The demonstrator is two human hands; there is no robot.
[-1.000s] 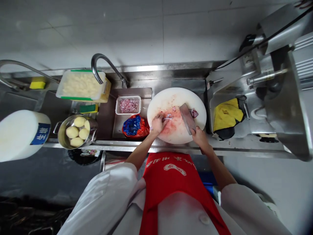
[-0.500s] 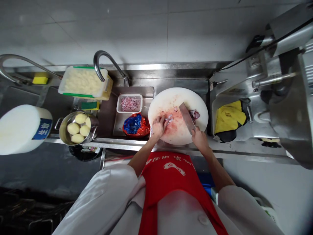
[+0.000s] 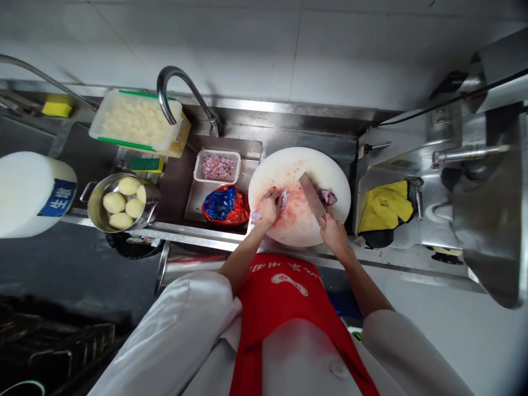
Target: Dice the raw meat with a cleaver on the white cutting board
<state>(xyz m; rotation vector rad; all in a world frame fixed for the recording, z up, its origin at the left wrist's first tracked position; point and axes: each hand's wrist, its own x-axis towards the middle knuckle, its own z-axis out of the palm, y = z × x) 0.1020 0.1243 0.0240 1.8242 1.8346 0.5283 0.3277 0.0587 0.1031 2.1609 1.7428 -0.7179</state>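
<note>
On the round white cutting board (image 3: pixel 297 159), stained red in the middle, my left hand (image 3: pixel 268 209) has its fingers curled in at a small pale piece of raw meat (image 3: pixel 284 197). The handle of a cleaver (image 3: pixel 312 198) is gripped by my right hand (image 3: pixel 333 234). Its broad blade slants up and left across the board, to the right of the small piece. Beyond the blade lies a darker lump of raw meat (image 3: pixel 328 196). Another pale scrap (image 3: pixel 255 217) rests at the board's left edge, by my left wrist.
Left of the board, a white basket (image 3: pixel 217 166) of chopped meat and a red-and-blue plastic bag (image 3: pixel 226 204) sit in the sink under a curved faucet (image 3: pixel 181 74). Farther left are a pot (image 3: pixel 97 212) of peeled potatoes and a lidded tub (image 3: pixel 140 124). A yellow cloth (image 3: pixel 383 206) lies right.
The view has shifted slightly. My left fingers have drawn in, and the small meat piece has turned more upright. The cleaver stays right of it, still in my right hand.
</note>
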